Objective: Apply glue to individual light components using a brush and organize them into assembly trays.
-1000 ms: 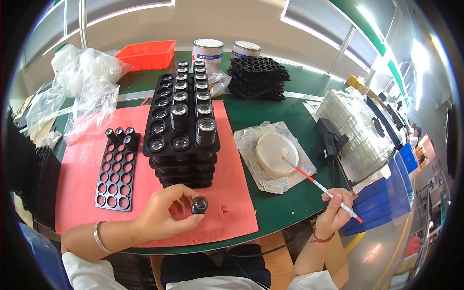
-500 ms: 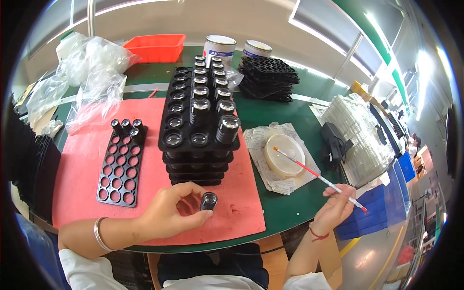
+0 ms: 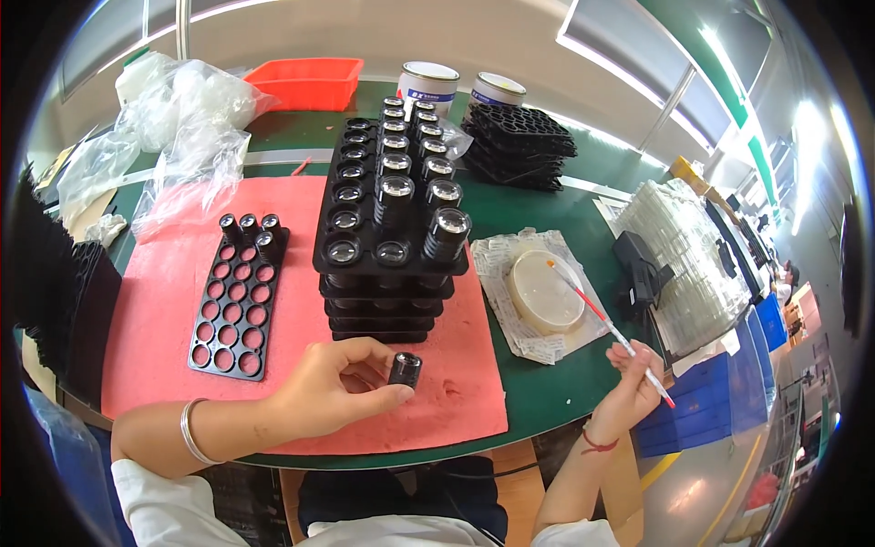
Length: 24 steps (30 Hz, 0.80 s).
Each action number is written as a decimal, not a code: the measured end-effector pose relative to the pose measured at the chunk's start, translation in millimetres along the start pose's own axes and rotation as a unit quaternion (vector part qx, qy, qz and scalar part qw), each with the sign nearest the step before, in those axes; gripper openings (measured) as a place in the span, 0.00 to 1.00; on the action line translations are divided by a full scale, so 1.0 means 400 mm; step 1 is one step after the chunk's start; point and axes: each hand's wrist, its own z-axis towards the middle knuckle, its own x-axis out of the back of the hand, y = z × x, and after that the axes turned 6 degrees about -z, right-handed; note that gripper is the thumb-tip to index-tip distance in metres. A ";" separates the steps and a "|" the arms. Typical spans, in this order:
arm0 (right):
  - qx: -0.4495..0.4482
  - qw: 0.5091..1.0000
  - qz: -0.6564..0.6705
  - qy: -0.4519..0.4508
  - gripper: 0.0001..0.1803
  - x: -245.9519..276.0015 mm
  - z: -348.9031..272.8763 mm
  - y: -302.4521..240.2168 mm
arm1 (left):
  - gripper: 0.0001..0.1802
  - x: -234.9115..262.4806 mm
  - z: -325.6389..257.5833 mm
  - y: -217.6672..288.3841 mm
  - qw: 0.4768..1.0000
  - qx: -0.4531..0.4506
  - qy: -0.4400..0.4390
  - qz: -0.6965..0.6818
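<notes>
Between the thumb and fingers of my left hand is a small black lens barrel with a glassy top, held just in front of the tray stack. My right hand grips a thin red-and-white paintbrush, its orange tip over a round, pale shallow dish on a printed paper sheet. Stacked black trays hold several upright lens barrels, with shiny glass tops. To the left, a flat black tray with round holes has several lens barrels at its far end.
A pink mat covers much of the green table. At the back stand a red bin, two cans and clear plastic bags. Black trays are piled behind the dish; a black power adapter lies right.
The brush tip has shifted a little right over the dish. The lens barrel in my left hand is turned slightly, and the whole view has shifted a bit.
</notes>
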 end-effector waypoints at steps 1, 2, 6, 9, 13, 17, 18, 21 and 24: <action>0.023 1.000 -0.006 -0.020 0.13 -0.007 0.002 -0.006 | 0.15 0.000 -0.001 0.000 1.000 0.002 0.001 -0.006; 0.023 1.000 -0.006 -0.019 0.13 -0.003 0.003 -0.006 | 0.15 -0.001 -0.001 0.001 1.000 0.002 0.001 -0.005; -0.028 0.992 0.120 -0.008 0.15 0.015 -0.003 -0.003 | 0.15 0.001 -0.002 0.000 1.000 -0.003 0.006 0.000; -0.124 0.945 0.300 0.042 0.15 0.032 -0.020 -0.007 | 0.15 0.003 0.002 -0.006 1.000 -0.005 0.012 -0.007; -0.169 0.869 0.458 -0.077 0.13 0.031 -0.077 -0.033 | 0.15 0.003 0.003 -0.004 1.000 -0.012 0.010 -0.012; -0.135 0.880 0.428 -0.156 0.15 0.021 -0.113 -0.017 | 0.15 0.005 0.010 -0.018 1.000 -0.024 0.005 -0.019; -0.143 0.890 0.417 -0.118 0.16 0.006 -0.121 -0.027 | 0.15 0.006 0.010 -0.018 0.999 -0.029 0.005 -0.016; -0.114 0.907 0.383 -0.132 0.16 -0.005 -0.125 -0.028 | 0.15 0.011 0.008 -0.016 1.000 -0.026 0.008 -0.007; -0.080 0.923 0.351 -0.135 0.17 -0.004 -0.126 -0.025 | 0.15 0.011 0.011 -0.024 0.999 -0.034 0.003 -0.014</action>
